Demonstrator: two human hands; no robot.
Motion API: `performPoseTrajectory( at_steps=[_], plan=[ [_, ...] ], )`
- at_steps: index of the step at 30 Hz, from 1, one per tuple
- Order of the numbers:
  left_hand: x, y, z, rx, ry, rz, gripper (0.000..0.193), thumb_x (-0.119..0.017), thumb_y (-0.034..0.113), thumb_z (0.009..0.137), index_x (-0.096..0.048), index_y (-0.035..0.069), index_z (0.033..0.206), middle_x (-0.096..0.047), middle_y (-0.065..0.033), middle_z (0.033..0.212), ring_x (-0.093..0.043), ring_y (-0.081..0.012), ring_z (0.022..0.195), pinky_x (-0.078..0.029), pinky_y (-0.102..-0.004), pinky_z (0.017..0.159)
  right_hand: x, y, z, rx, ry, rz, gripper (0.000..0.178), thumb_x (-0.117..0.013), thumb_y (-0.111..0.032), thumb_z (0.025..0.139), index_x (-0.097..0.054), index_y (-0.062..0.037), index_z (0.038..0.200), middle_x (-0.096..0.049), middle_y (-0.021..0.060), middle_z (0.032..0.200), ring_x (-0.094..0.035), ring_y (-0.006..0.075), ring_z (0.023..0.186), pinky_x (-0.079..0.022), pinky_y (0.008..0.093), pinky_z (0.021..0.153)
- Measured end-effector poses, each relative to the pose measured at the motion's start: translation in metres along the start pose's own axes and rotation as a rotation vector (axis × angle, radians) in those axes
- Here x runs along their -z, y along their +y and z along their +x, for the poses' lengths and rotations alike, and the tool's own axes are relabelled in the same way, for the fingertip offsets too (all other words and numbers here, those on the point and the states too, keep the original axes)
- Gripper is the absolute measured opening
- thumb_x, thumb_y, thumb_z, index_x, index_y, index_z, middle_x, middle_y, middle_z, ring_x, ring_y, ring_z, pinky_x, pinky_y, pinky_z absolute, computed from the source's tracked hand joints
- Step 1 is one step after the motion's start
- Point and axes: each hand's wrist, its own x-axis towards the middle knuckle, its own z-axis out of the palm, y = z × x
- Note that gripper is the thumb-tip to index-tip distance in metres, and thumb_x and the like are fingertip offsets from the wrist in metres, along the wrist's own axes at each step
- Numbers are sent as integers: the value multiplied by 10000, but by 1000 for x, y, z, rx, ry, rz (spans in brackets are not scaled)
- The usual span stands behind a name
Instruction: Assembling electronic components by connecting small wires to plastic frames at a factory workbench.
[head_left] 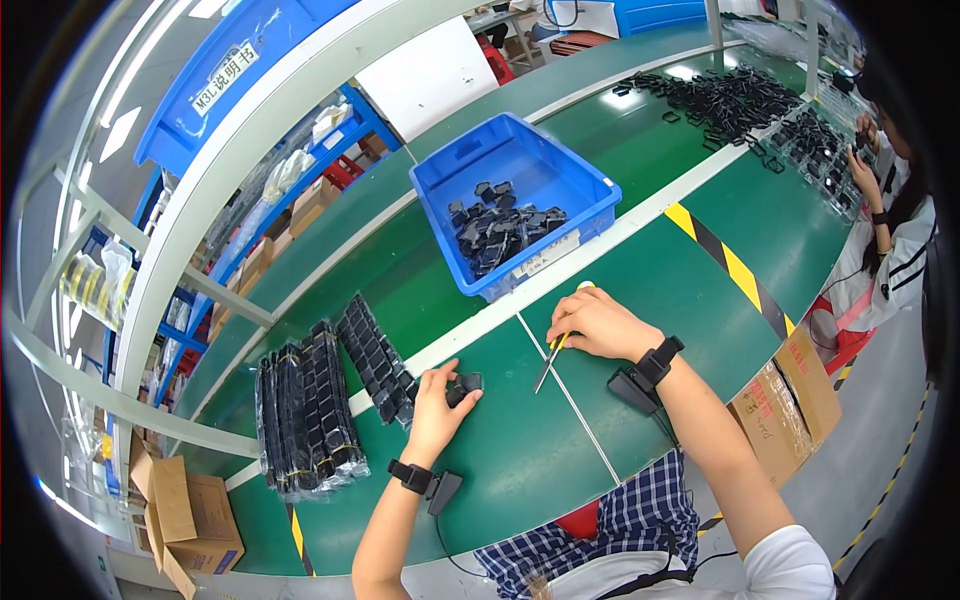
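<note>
My left hand (433, 408) is closed around a small black squarish part (467, 384), with thumb and fingers pinching it just above the green bench. Right beside it lies a plastic strip of black square parts (372, 345), its near end close to my fingers. My right hand (602, 324) grips a slim tool with a yellow-and-black handle and a thin dark shaft (544, 375). The shaft points down toward the bench; what kind of tool it is I cannot make out. A gap of bare bench separates the two hands.
A blue bin (515, 135) of black parts stands beyond my hands. Stacked wrapped strips (308, 410) lie left. Far right, a pile of black frames (735, 100) sits near another person's hands (862, 165). Cardboard boxes (785, 405) (200, 520) flank the bench.
</note>
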Motion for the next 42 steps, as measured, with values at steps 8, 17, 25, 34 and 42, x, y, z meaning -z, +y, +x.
performPoseTrajectory(
  at_steps=[8, 17, 25, 34, 42],
  plan=[
    [6, -6, 8, 85, -97, -98, 393, -873, 207, 844, -634, 45, 1111, -656, -46, 974, -668, -178, 844, -554, -311, 791, -1, -1, 0, -8, 0, -15, 206, -795, -143, 842, -804, -222, 1032, -679, -12, 1071, -623, 233, 1123, -384, 425, 1102],
    [40, 48, 65, 218, -38, -719, 277, -797, 210, 936, -632, 95, 1127, -617, 30, 867, -503, -39, 644, -389, -218, 546, -3, 0, -1, -11, -6, -10, 208, -798, -146, 837, -804, -223, 1030, -679, -14, 1072, -623, 227, 1124, -384, 428, 1102],
    [28, 71, 171, 56, 50, -476, 255, -774, 208, 949, -669, 108, 1159, -627, 36, 801, -555, -45, 650, -406, -237, 538, 0, -5, -1, -13, 12, -10, 206, -795, -150, 840, -805, -196, 1041, -691, -6, 1075, -637, 206, 1098, -363, 432, 1147],
    [4, 55, 224, -158, -83, 94, 317, -745, 364, 953, -688, 79, 1080, -732, -114, 930, -708, -204, 885, -550, -345, 791, -5, -6, 0, -32, 6, -23, 220, -795, -159, 834, -795, -203, 1049, -678, -16, 1091, -625, 199, 1146, -358, 440, 1156],
    [-21, 71, 273, 18, -319, 147, 455, -768, 409, 912, -678, 76, 1210, -748, -186, 1081, -711, -330, 1065, -543, -409, 957, -7, -7, -3, -54, 35, -60, 194, -799, -168, 828, -788, -191, 1020, -667, -22, 1074, -623, 192, 1149, -370, 433, 1145]
  ],
)
